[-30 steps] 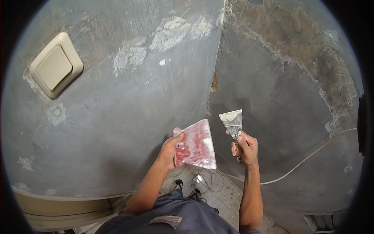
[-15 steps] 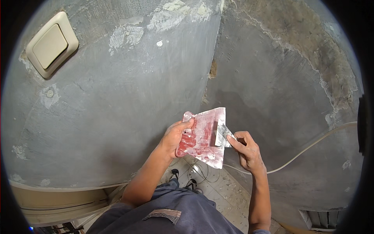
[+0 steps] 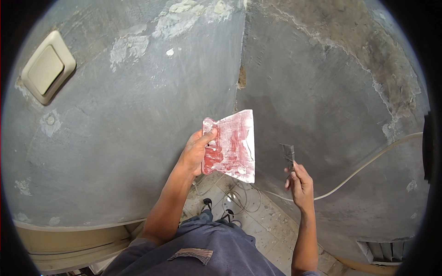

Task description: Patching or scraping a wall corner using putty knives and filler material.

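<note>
Plainly, left hand (image 3: 195,154) grips red trowel (image 3: 232,145); right hand (image 3: 300,184) pinches putty knife (image 3: 288,154).

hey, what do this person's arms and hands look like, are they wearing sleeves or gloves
Both forearms are bare, coming up from the lower edge. No gloves, watch or rings show on the left hand or the right hand. No sleeve reaches either forearm. A dark blue garment covers the body below.

Tiled floor (image 3: 271,230) seen down betw. the two forearms, pale tiles w/ dusty specks and dark grout lines. Lying on it: thin looped wire (image 3: 239,200) near ctr, two dark sandalled feet (image 3: 216,212) just nearer, pale cable (image 3: 276,195) trailing off right toward wall. Beige skirting (image 3: 69,239) meeting floor at near left.
</note>
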`<state>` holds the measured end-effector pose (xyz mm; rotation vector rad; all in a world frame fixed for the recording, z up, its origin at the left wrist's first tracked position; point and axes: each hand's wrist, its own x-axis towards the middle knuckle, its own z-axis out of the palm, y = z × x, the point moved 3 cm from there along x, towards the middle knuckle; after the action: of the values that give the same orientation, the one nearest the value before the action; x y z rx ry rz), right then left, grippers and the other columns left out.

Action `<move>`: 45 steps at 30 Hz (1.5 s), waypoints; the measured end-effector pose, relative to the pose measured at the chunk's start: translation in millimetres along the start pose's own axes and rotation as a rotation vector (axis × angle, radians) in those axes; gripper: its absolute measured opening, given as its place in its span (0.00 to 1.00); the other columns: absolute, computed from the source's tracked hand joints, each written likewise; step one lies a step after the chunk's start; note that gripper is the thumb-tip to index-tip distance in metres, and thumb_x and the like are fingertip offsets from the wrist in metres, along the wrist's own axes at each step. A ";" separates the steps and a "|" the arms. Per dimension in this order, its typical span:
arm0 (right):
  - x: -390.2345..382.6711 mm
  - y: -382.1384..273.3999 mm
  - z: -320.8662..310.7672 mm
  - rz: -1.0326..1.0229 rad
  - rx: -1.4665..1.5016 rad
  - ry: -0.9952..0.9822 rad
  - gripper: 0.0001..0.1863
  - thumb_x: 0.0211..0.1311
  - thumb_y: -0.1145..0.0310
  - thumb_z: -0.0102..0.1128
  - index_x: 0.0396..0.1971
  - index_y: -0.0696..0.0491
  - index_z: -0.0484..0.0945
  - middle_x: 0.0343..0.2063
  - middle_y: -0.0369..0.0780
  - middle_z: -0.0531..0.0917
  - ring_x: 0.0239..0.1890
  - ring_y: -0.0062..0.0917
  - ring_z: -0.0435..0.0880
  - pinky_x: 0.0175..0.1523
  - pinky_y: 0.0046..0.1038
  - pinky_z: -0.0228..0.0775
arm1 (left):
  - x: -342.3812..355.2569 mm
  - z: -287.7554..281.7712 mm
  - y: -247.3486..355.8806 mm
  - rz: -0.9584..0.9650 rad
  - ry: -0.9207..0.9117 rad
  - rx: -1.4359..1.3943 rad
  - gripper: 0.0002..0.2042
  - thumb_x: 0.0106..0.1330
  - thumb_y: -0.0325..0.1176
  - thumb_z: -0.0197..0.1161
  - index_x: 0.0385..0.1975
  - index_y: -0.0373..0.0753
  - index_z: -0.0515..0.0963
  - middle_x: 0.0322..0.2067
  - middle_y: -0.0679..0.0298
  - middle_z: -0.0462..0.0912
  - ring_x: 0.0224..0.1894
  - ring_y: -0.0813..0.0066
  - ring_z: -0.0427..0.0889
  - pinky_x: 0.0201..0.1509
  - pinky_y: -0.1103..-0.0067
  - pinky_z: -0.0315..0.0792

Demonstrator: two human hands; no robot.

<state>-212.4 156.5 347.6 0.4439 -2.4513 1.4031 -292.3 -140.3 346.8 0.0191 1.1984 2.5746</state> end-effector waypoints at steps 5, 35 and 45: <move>-21.9 -35.8 13.8 0.595 0.828 -0.057 0.17 0.72 0.68 0.43 0.50 0.66 0.73 0.29 0.41 0.82 0.13 0.18 0.75 0.21 0.19 0.69 | -1.2 9.6 -4.4 0.178 0.098 0.128 0.12 0.73 0.36 0.53 0.47 0.34 0.72 0.42 0.62 0.79 0.42 0.77 0.80 0.49 0.76 0.76; 22.1 -23.4 77.6 0.703 1.040 -0.292 0.16 0.67 0.69 0.51 0.46 0.67 0.75 0.28 0.43 0.83 0.12 0.17 0.71 0.16 0.19 0.62 | -44.7 -24.9 -17.8 0.680 -0.142 1.155 0.14 0.65 0.22 0.55 0.51 0.33 0.75 0.44 0.52 0.83 0.42 0.66 0.85 0.43 0.77 0.77; 109.3 21.1 115.8 0.598 1.055 0.019 0.18 0.70 0.73 0.42 0.54 0.64 0.71 0.34 0.40 0.80 0.23 0.18 0.76 0.24 0.20 0.68 | -66.3 -96.8 -17.6 0.293 0.299 1.243 0.11 0.70 0.31 0.53 0.44 0.31 0.76 0.35 0.54 0.84 0.39 0.72 0.82 0.43 0.77 0.74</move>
<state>-331.0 52.5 317.1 -0.1557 -1.6631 2.8704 -237.6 -220.0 278.1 0.0795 2.8480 1.6080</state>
